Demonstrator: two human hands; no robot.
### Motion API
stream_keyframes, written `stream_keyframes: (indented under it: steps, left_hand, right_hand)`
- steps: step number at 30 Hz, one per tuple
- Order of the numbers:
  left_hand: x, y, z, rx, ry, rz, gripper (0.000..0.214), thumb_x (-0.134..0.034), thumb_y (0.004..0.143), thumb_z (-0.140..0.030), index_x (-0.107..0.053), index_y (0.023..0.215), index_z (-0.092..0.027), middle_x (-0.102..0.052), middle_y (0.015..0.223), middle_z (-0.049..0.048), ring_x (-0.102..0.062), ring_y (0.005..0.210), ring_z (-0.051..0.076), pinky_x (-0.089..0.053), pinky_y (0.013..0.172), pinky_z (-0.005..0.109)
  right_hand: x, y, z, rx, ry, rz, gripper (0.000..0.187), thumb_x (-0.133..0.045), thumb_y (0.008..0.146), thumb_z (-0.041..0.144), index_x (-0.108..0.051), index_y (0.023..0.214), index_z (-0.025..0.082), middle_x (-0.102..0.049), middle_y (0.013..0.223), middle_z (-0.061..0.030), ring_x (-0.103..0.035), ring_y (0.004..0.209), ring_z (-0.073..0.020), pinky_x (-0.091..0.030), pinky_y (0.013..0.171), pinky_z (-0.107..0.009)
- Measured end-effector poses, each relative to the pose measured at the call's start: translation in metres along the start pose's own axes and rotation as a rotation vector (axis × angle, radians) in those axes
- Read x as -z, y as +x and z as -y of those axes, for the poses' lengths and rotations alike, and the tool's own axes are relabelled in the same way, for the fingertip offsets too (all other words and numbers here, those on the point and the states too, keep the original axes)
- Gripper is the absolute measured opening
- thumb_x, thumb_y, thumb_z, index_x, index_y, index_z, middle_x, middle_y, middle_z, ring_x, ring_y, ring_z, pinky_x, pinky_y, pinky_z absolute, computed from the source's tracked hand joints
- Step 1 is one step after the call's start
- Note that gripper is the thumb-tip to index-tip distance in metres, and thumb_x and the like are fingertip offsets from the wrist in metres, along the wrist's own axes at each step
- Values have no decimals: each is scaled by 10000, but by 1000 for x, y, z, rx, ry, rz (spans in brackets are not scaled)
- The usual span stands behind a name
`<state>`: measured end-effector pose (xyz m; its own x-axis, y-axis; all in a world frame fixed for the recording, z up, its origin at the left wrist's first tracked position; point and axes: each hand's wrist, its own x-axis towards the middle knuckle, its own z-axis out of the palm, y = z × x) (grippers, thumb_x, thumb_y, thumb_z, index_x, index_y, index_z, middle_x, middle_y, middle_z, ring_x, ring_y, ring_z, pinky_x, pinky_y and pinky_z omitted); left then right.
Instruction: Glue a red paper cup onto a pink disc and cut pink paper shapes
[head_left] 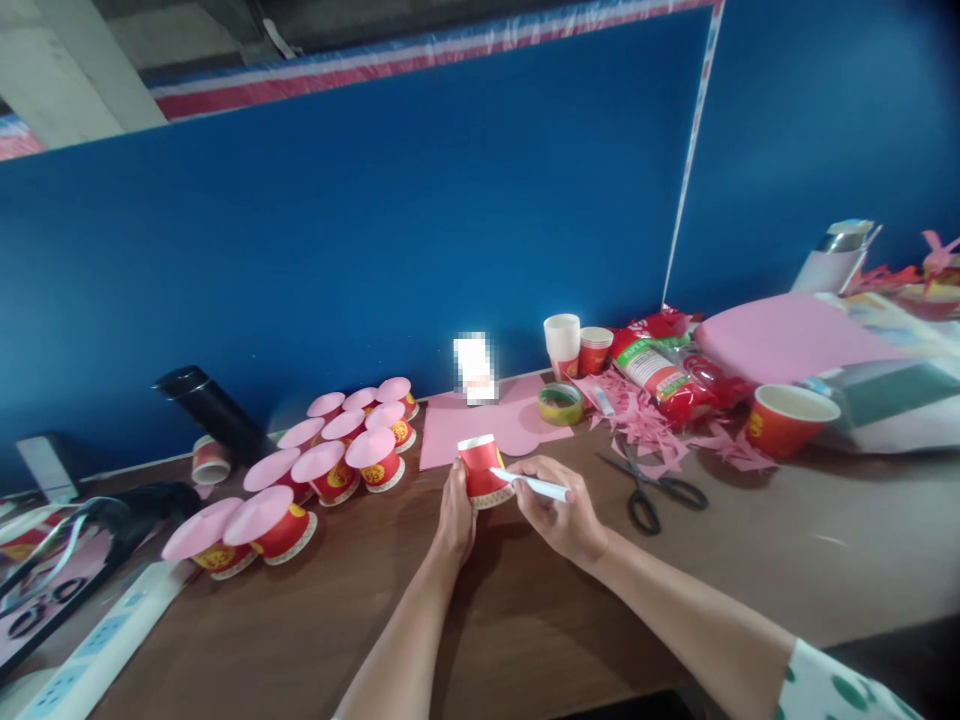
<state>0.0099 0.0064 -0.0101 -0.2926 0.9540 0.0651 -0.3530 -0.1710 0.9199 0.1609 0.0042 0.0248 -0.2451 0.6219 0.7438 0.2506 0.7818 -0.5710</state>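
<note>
Upside down on the brown table stands a red paper cup, its white base up and its patterned rim down. My left hand is closed around the cup's left side. In my right hand is a white pen, slanted so that its tip meets the cup's red side. Whether the tip leaves a mark is too small to tell. Behind the cup lies a pink paper sheet. Scissors with black handles rest to the right of my right hand.
Several upturned red cups topped with pink paper discs stand in rows on the left. A power strip and a black bottle are there too. Rightward lie green tape, pink scraps, red packaging and a large paper cup.
</note>
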Motion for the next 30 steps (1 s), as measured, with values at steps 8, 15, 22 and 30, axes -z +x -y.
stream_keyframes:
  steps: [8,15,22,30]
  left_hand:
    - [-5,-2,-5,80,-119,22,366,-480,759,-507,-538,806,-149,-591,732,12,-543,659,134,-432,663,267]
    - [-5,-2,-7,134,-143,-2,383,-480,752,-513,-565,853,-153,-617,765,14,-567,680,140,-438,680,275]
    - [-6,-3,-7,121,-154,5,365,-475,757,-503,-551,825,-152,-599,703,7,-561,645,137,-442,685,285]
    - [-6,-2,-7,111,-131,38,393,-442,769,-519,-549,872,-154,-618,807,34,-568,709,148,-434,684,277]
  right_hand:
    - [2,0,-1,7,-30,-7,104,-468,824,185,-563,866,182,-627,779,-48,-593,722,-158,-467,699,-267]
    - [5,0,2,-8,-27,-32,103,-461,817,201,-562,821,184,-610,734,-43,-577,682,-160,-465,667,-274]
    - [3,0,2,13,-52,-14,107,-455,815,196,-560,816,178,-599,724,-46,-566,676,-159,-458,658,-274]
    - [2,-1,0,13,-42,-21,91,-472,814,172,-556,847,179,-608,750,-45,-576,698,-155,-468,686,-275]
